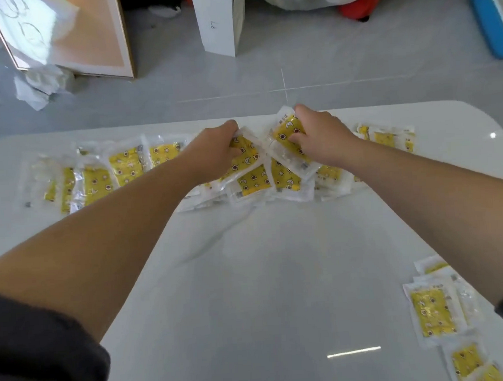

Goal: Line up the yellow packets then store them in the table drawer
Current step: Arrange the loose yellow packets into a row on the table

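Slippage risk. Left hand [217, 151] and right hand [322, 140] each clamp a packet off the yellow packets heap [254, 183], 12 o'clock on table [263, 277], near far edge. Glossy wrappers: quick tug probably scatters neighbours or sends some overboard. Drawer not visible.

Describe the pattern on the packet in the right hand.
The packet in the right hand is yellow with small stars and moons, clearest in the head view.

Bright, even daylight fills the scene. The glossy white surface [250, 292] carries small streaks of glare near its front edge and soft arm shadows. Wide-angle distortion bends the edges, and the far floor [325, 70] looks slightly soft.
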